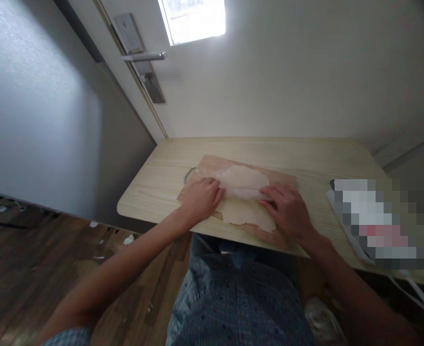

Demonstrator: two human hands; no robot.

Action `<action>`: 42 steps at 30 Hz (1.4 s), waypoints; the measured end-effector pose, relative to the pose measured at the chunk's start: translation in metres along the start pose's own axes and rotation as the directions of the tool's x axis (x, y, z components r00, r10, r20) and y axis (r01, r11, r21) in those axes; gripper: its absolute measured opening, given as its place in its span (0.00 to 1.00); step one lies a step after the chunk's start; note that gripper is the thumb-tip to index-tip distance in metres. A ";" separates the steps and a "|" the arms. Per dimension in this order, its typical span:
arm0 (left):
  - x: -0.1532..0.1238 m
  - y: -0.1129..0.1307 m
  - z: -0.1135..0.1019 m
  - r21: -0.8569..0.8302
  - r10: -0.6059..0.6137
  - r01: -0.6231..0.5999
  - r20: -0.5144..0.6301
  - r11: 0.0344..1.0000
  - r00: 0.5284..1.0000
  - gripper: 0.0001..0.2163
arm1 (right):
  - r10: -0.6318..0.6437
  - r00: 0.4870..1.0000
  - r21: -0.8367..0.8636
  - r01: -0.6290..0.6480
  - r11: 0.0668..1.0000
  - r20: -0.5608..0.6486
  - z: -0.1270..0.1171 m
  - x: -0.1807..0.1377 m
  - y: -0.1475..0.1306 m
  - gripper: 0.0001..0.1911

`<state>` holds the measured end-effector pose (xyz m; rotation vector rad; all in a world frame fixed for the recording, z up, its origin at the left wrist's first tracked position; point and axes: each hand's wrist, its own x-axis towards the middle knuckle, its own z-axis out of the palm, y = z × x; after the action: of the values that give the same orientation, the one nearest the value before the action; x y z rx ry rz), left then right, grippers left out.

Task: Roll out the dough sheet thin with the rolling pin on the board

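Note:
A thin, pale sheet of dough [248, 214] lies flat on a wooden cutting board [283, 178] that has a metal ring handle at its left end. Across the middle of the sheet rests a whitish rolling pin [243, 193]. My left hand [202, 196] is closed around the pin's left end, its fingers curled over the top. At the other end, my right hand [287, 206] grips the pin with thumb and fingers. Both ends of the pin are hidden under my hands. Dough shows in front of and behind the pin, with an uneven edge.
The board sits on a light wood table [154, 182] against a white door with a metal handle [145, 56]. On the right of the table lies a blurred-out object [373, 221] with a white cable. A plastic bag [323, 319] and scraps are on the floor.

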<state>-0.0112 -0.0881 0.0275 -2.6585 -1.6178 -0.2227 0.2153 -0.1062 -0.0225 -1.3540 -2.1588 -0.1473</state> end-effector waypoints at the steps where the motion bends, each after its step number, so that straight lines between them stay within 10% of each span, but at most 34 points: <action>1: 0.002 0.005 0.006 -0.003 0.015 -0.015 0.004 1.000 1.000 0.16 | 0.001 1.000 0.004 -0.001 1.000 0.017 0.000 0.000 -0.001 0.12; 18: 0.083 -0.001 0.041 -0.021 -0.089 0.087 -0.126 0.996 0.988 0.20 | 0.202 0.924 -0.267 -0.115 0.957 0.325 0.017 0.069 0.019 0.26; 32: 0.158 -0.023 0.053 -0.112 -0.289 0.285 -0.021 0.952 0.957 0.17 | 0.405 0.897 -0.353 -0.327 0.876 0.175 0.039 0.115 0.054 0.22; 42: 0.138 -0.018 0.047 -0.057 -0.266 0.270 0.069 0.961 0.962 0.17 | 0.416 0.890 -0.316 -0.346 0.883 0.188 0.028 0.095 0.032 0.19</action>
<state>0.0407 0.0462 -0.0014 -2.5057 -2.0233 -0.2037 0.2010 -0.0048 -0.0020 -2.0354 -2.0688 -0.1283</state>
